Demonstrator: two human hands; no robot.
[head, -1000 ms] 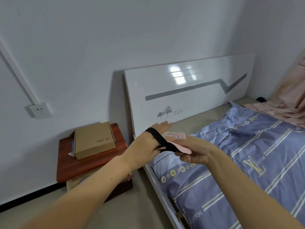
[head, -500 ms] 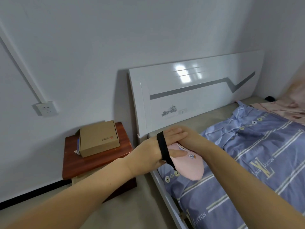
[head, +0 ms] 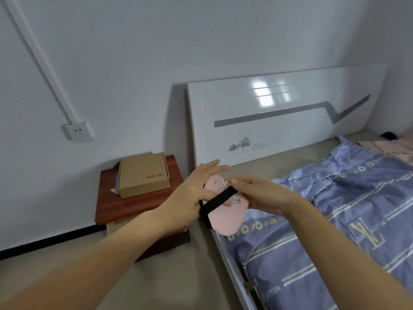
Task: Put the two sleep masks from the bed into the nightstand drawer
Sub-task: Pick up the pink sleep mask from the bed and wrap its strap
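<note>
A pink sleep mask [head: 223,217] with a black elastic strap [head: 218,199] is held in the air between both hands, above the bed's left edge. My left hand [head: 192,194] has its fingers stretched out flat, and the strap loops around it near the wrist. My right hand [head: 261,194] pinches the mask and strap from the right. A second mask is not clearly visible. The red-brown nightstand [head: 125,206] stands left of the bed; its drawer front is hidden behind my left arm.
A brown cardboard box [head: 143,173] lies on the nightstand top. The white headboard [head: 279,121] leans on the wall. A blue striped quilt [head: 335,220] covers the bed, pink fabric [head: 393,148] at far right. A wall socket [head: 77,132] is at left.
The view has tilted down and shifted slightly. The mask has turned from hanging below my hands to lying across my left palm, with my right hand moved onto its right side.
</note>
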